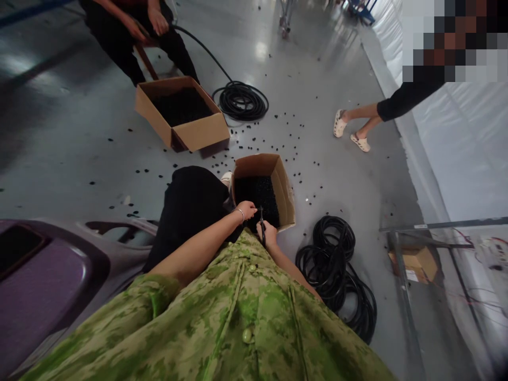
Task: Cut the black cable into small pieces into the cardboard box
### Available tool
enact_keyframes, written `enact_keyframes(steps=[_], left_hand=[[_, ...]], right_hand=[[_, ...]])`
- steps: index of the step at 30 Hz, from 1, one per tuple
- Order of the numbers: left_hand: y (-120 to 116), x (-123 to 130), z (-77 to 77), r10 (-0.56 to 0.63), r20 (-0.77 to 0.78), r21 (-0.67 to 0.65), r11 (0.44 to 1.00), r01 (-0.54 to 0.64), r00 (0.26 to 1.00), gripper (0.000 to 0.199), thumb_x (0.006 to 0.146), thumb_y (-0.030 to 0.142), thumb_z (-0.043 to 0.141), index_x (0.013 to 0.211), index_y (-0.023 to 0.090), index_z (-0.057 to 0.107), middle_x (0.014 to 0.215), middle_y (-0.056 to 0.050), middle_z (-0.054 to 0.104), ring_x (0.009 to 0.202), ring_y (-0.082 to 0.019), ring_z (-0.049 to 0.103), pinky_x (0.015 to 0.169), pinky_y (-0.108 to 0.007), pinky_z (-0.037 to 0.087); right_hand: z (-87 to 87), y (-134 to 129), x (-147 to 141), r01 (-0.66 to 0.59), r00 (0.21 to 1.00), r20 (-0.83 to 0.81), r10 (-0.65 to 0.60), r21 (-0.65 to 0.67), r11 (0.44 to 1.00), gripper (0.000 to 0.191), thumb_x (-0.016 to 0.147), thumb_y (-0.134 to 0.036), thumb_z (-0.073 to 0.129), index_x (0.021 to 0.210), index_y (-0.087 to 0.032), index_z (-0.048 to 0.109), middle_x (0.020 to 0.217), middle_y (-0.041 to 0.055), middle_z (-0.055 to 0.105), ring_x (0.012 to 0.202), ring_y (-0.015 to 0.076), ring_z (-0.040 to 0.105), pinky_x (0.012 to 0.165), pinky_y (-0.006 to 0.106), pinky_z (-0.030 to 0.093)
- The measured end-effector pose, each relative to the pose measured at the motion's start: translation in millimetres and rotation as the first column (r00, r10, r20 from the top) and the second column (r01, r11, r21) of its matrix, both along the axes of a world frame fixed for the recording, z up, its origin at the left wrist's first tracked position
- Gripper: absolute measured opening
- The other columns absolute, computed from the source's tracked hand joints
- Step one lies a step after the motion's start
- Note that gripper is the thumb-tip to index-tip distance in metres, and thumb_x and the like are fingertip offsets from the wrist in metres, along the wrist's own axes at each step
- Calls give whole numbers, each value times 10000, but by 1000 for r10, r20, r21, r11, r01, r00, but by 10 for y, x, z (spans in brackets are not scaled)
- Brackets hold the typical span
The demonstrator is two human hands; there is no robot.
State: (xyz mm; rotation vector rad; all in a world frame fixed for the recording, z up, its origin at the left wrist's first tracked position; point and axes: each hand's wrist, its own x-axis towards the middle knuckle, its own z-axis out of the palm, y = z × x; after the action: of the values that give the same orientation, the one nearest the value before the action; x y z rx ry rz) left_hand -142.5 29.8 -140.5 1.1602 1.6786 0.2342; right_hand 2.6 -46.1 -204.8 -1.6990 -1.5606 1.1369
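Observation:
My right hand (269,234) is closed around a slim black scissors-like hand tool (261,218), its tip pointing away from me over the near side of an open cardboard box (286,198). Just left of that tip, my left hand (247,209), with a bracelet at the wrist, has its fingers pinched together. What they hold is too small and dark to make out. Many small black pieces (265,191) fill the bottom of the box, which stands on the floor between my legs.
Coiled black hose (333,259) lies at my right. Ahead, a seated person's hands (159,22) are above a larger box (200,132) of black pieces, beside another coil (243,101). Black bits dot the floor. A purple chair (59,296), a metal frame (408,307) and a standing person's legs (367,114) are around.

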Motion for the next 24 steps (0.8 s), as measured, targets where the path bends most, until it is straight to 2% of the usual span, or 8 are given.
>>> enact_keyframes(steps=[4,8,12,16,20,24], left_hand=[[1,3,14,24,2,-2,1000,-24,1000,126,890,146,554,802,129,642,524,45,496,414,-57,412,419,-159,319],[9,-4,-17,28,11,-8,1000,-28,1000,126,889,139,559,783,131,627,522,49,496,413,-54,417,430,-156,327],[10,-18,-53,17,33,1,1000,-17,999,126,889,148,558,787,131,629,545,39,523,423,-58,431,439,-161,338],[3,-16,-59,29,87,25,999,-31,996,101,889,158,566,818,136,635,566,37,544,429,-56,442,455,-161,349],[-8,-3,-49,35,100,32,999,-38,994,82,872,171,599,808,138,639,550,45,538,417,-54,429,457,-162,353],[-12,1,-50,-14,109,28,1000,11,994,101,876,166,587,797,137,644,542,47,529,418,-57,421,441,-164,338]], right_hand=[[10,10,-7,-28,999,43,28,0,1000,282,813,-419,483,784,-203,662,689,13,640,635,150,534,651,242,444],[-28,1,-9,-6,1000,24,6,-4,1000,278,807,-428,507,799,-202,668,709,5,645,658,147,562,658,237,459],[-23,-12,1,39,992,-117,-53,-120,992,330,791,-497,554,896,-205,668,662,-26,612,580,129,540,549,214,443],[110,-3,23,5,946,-312,-86,-251,968,411,798,-543,578,1010,-195,633,616,-42,584,463,103,476,438,194,369],[240,6,28,-19,931,-355,-82,-271,963,382,805,-534,598,964,-188,625,655,-21,606,475,94,492,445,187,370],[231,7,19,-3,929,-358,-91,-252,968,375,808,-538,580,949,-192,619,637,-31,585,473,97,480,450,195,371]])
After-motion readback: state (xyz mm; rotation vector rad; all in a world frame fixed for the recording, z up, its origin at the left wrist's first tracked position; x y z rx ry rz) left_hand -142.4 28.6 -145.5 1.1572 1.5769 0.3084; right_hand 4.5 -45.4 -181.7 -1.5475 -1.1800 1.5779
